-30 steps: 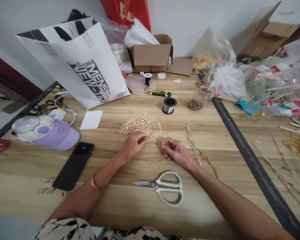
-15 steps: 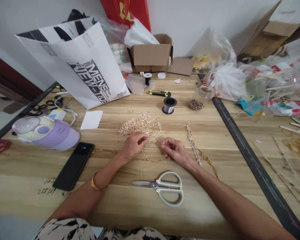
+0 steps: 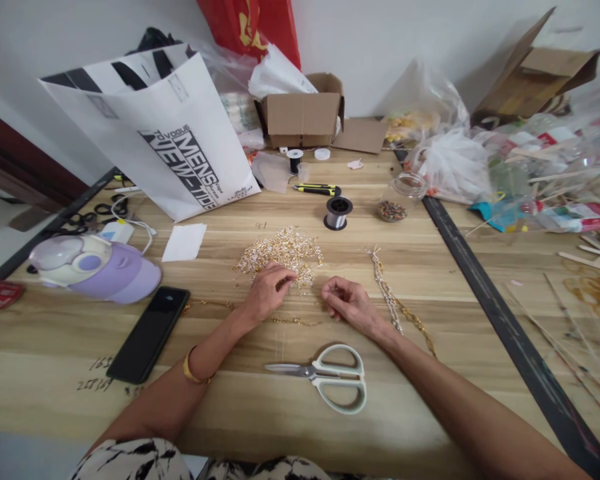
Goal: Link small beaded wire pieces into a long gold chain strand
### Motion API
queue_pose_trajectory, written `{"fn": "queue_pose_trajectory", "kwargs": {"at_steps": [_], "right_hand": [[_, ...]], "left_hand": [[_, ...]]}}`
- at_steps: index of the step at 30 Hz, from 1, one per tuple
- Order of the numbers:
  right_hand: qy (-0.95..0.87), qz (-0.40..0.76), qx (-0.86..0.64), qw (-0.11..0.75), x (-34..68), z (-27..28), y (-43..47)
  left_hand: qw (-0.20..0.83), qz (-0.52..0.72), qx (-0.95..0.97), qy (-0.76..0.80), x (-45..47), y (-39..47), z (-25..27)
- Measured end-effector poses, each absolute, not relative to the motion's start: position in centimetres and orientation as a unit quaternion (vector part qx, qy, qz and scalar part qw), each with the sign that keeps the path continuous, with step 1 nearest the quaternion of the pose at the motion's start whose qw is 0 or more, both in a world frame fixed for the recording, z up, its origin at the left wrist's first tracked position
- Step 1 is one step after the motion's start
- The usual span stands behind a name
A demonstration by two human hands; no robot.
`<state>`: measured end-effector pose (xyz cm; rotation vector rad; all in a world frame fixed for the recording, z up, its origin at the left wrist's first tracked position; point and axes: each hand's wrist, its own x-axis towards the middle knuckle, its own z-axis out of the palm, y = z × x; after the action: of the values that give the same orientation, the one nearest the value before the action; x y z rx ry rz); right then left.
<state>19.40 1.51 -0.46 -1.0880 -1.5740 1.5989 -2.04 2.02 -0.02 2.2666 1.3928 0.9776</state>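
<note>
Far on the left of the wooden table (image 3: pixel 260 427) sits a purple and white helmet-shaped thing (image 3: pixel 96 267), and just in front of it lies a black phone (image 3: pixel 148 333) with its screen dark. Behind them a big white paper bag (image 3: pixel 165 137) with black letters leans back, and a small white paper (image 3: pixel 184 241) lies flat near its bottom edge. Next comes the pile of small gold beads (image 3: pixel 283 250) in the middle of the table. The left hand (image 3: pixel 266 293) rests on the near edge of this pile, fingers curled down into the beads; it seems to pinch some, but I cannot tell how many. A gold bangle (image 3: pixel 192 371) is on that wrist. A thin gold chain (image 3: pixel 290 321) lies on the wood near both hands. Close to the body lie scissors (image 3: pixel 325 378) with pale handles, blades shut and pointing left. The right hand (image 3: pixel 347 301) is just beside the pile, fingers bent in narrow, with thumb and finger tips pressed together; what they pinch is too small to see. Behind the hands stand a spool of clear thread (image 3: pixel 338 212), a yellow and black knife (image 3: pixel 318 189) and a brown box (image 3: pixel 304 113). Right of the right hand a beaded strand (image 3: pixel 387 293) runs down the table. A small jar of dark beads (image 3: pixel 400 199) lies tipped over farther back. A black strip (image 3: pixel 485 280) cuts across the table, and past it are plastic bags (image 3: pixel 453 163) and thin wooden sticks (image 3: pixel 570 333).
</note>
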Motion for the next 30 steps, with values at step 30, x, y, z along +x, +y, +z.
{"fn": "queue_pose_trajectory", "kwargs": {"at_steps": [30], "right_hand": [[-0.593, 0.617, -0.392, 0.340, 19.4, -0.4, 1.7]], "left_hand": [[0.077, 0.151, 0.875, 0.453, 0.5, 2.2, 2.7]]}}
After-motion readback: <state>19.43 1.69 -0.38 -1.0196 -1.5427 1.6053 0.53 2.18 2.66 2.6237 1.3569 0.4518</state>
